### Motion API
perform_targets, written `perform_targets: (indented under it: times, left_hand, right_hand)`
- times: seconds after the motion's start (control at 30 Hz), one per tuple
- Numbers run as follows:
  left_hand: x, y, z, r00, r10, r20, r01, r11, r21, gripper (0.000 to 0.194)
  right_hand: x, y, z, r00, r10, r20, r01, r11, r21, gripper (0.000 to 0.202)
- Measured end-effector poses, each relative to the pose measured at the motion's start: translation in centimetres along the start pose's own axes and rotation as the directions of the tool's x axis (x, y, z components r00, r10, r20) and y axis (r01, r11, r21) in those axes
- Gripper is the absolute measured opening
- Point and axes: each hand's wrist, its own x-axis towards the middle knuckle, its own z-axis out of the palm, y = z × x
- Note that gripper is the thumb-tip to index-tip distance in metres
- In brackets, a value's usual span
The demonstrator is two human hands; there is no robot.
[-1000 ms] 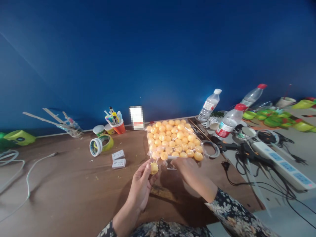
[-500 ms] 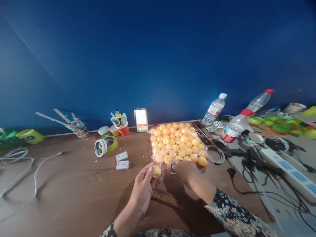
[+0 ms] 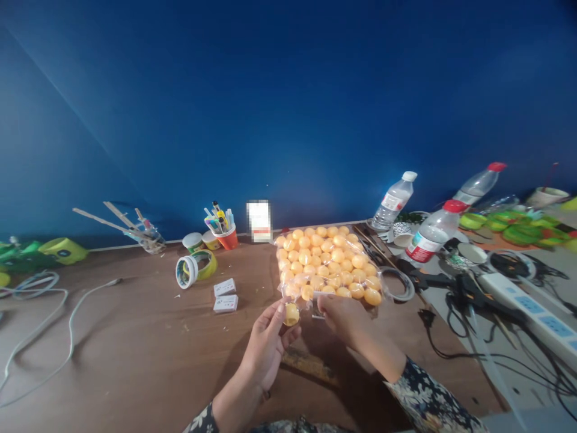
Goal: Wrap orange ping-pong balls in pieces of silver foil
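My left hand (image 3: 267,338) pinches a yellow-orange ball (image 3: 292,314) between thumb and fingers. The ball looks cut open on one side, its edge facing me. To its right, my right hand (image 3: 340,313) is closed, fingers curled down at a small whitish flat item (image 3: 317,314) on the table. What the fingertips grip is hidden by the hand itself. Just beyond both hands lies a clear plastic bag (image 3: 278,255) full of orange table tennis balls (image 3: 337,255). A worn brown strip (image 3: 311,365) lies on the tabletop below the hands.
Left of my hands are two small white boxes (image 3: 225,304), tape rolls (image 3: 186,272) and a cup of pens (image 3: 228,236). On the right stand plastic bottles (image 3: 426,237), a power strip (image 3: 536,313), a black clamp-like tool (image 3: 469,288) and tangled cables (image 3: 451,355). A blue wall rises behind.
The view has shifted slightly, so everything sits a little further right. My left hand still holds the ball, turned slightly. My right hand stays by the flat item, uncovering slightly more of it.
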Motion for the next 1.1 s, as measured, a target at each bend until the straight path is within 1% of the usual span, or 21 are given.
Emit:
perform_targets:
  times: [0.13, 0.27, 0.33, 0.4, 0.5, 0.57, 0.6, 0.63, 0.7, 0.8, 0.87, 0.9, 0.97, 1.1]
  left_hand:
    - [0.0, -0.1, 0.0, 1.000, -0.006, 0.002, 0.006, 1.000, 0.002, 0.026]
    - [0.2, -0.2, -0.2, 1.000, 0.004, -0.002, -0.004, 1.000, -0.017, 0.029]
    - [0.2, -0.3, -0.2, 1.000, 0.011, -0.017, -0.012, 0.999, -0.042, 0.029]
    - [0.2, -0.3, -0.3, 1.000, 0.015, -0.026, -0.017, 0.998, -0.063, 0.028]
    - [0.1, -0.3, -0.1, 1.000, 0.004, 0.004, -0.004, 0.998, -0.055, 0.030]
    - [-0.1, -0.2, 0.1, 0.999, 0.002, 0.036, -0.001, 1.000, -0.023, 0.034]
    - [-0.2, -0.2, 0.2, 0.999, 0.007, 0.050, -0.007, 1.000, -0.007, 0.037]
    - [-0.3, -0.2, 0.3, 0.998, 0.017, 0.061, -0.017, 1.000, 0.008, 0.038]
    - [-0.4, -0.3, 0.5, 0.995, 0.049, 0.081, -0.053, 0.997, 0.049, 0.041]
    - [-0.5, -0.5, 0.4, 0.987, 0.114, 0.112, -0.130, 0.981, 0.143, 0.041]
    - [-0.6, -0.6, 0.3, 0.980, 0.156, 0.121, -0.178, 0.964, 0.198, 0.041]
    - [-0.5, -0.7, 0.3, 0.977, 0.173, 0.123, -0.196, 0.957, 0.216, 0.041]
    - [-0.5, -0.8, 0.4, 0.971, 0.209, 0.119, -0.233, 0.941, 0.244, 0.040]
    - [-0.5, -0.8, 0.5, 0.954, 0.282, 0.104, -0.300, 0.909, 0.290, 0.035]
  right_hand:
    - [-0.2, 0.1, 0.1, 0.999, -0.008, -0.050, 0.014, 0.994, 0.105, 0.016]
    - [-0.5, 0.4, -0.3, 0.995, -0.023, -0.102, 0.046, 0.972, 0.232, 0.014]
    - [-0.7, 0.6, -0.7, 0.988, -0.029, -0.149, 0.077, 0.943, 0.325, 0.013]
    - [-1.1, 0.6, -1.1, 0.981, -0.022, -0.191, 0.107, 0.889, 0.446, 0.011]
    - [-1.7, 0.1, -2.0, 0.982, 0.009, -0.188, 0.115, 0.764, 0.635, 0.008]
    - [-2.1, -0.8, -2.5, 0.987, 0.017, -0.161, 0.112, 0.644, 0.756, 0.008]
    - [-2.2, -1.3, -2.6, 0.989, 0.024, -0.147, 0.108, 0.563, 0.819, 0.009]
    - [-2.4, -1.9, -2.8, 0.992, 0.031, -0.122, 0.094, 0.461, 0.882, 0.012]
    - [-2.6, -3.1, -2.7, 0.995, 0.062, -0.084, 0.063, 0.278, 0.959, 0.018]
    - [-2.7, -4.6, -2.2, 0.986, 0.167, -0.018, 0.013, 0.031, 0.999, 0.024]
    - [-2.6, -5.2, -1.7, 0.980, 0.199, 0.022, -0.005, -0.086, 0.996, 0.026]
    - [-2.6, -5.4, -1.4, 0.978, 0.205, 0.030, -0.005, -0.118, 0.993, 0.026]
    - [-2.6, -5.5, -0.9, 0.976, 0.218, 0.022, 0.009, -0.142, 0.990, 0.026]
    - [-2.6, -5.3, -0.3, 0.973, 0.230, 0.003, 0.020, -0.098, 0.995, 0.026]
